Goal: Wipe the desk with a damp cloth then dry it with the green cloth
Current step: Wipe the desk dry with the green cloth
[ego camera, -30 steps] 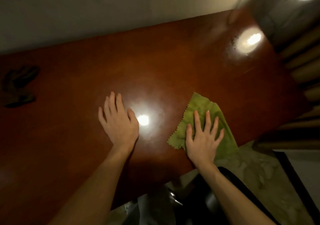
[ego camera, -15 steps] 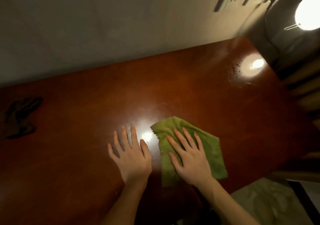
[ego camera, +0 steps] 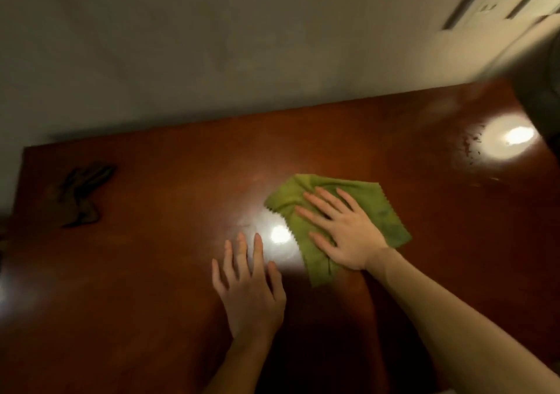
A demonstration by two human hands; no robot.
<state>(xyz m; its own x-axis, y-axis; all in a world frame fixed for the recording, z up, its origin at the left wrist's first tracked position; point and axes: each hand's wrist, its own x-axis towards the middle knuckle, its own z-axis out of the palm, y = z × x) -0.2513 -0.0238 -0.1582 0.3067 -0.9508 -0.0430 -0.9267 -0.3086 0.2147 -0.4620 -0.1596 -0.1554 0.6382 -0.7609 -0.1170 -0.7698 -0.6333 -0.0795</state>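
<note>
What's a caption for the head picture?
Right hand presses green cloth on desk; left hand rests flat beside it.

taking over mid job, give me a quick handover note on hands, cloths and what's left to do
The left hand is open, flat on the desk, holding nothing.
The right hand is open, fingers straight, pressing the green cloth onto the middle of the desk.
A dark crumpled thing, likely the damp cloth, lies at the desk's far left, apart from both hands.
Done, apparently: the damp wipe. Drying is under way.
Left: dry the rest. Specks that look like droplets show near the far right corner.
</note>
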